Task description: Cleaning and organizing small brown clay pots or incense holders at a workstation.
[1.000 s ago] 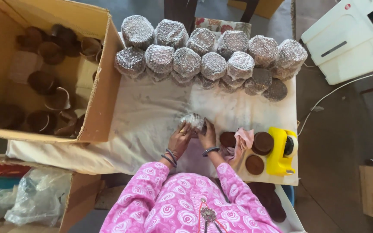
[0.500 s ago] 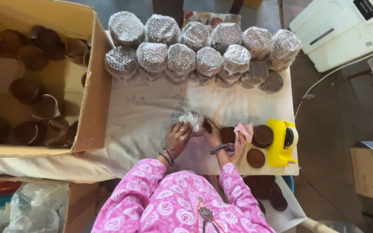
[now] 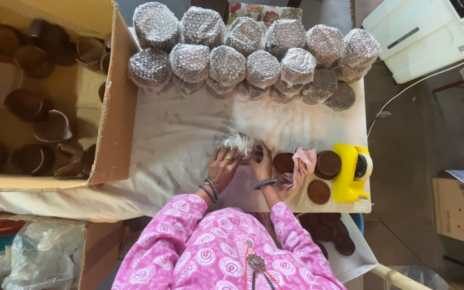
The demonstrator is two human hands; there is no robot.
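My left hand [image 3: 223,165] and my right hand [image 3: 262,162] both grip a small round bundle wrapped in bubble wrap [image 3: 238,142] on the white cloth-covered table [image 3: 178,134]. The left hand holds its near left side, and the right hand presses its right side. Just right of my right hand lie a brown disc [image 3: 283,162] and a pink cloth [image 3: 303,164]. Further right are two more brown discs [image 3: 328,164] [image 3: 318,191] and a yellow tape dispenser [image 3: 352,172].
Several bubble-wrapped bundles [image 3: 245,53] are stacked in rows along the table's far edge. An open cardboard box [image 3: 115,107] of dark brown bowls [image 3: 44,129] stands at left. A white machine [image 3: 430,37] sits at far right. More brown discs [image 3: 331,233] lie below the table.
My hands have kept turning and pressing the wrapped bundle in roughly the same spot. The view has shifted slightly.
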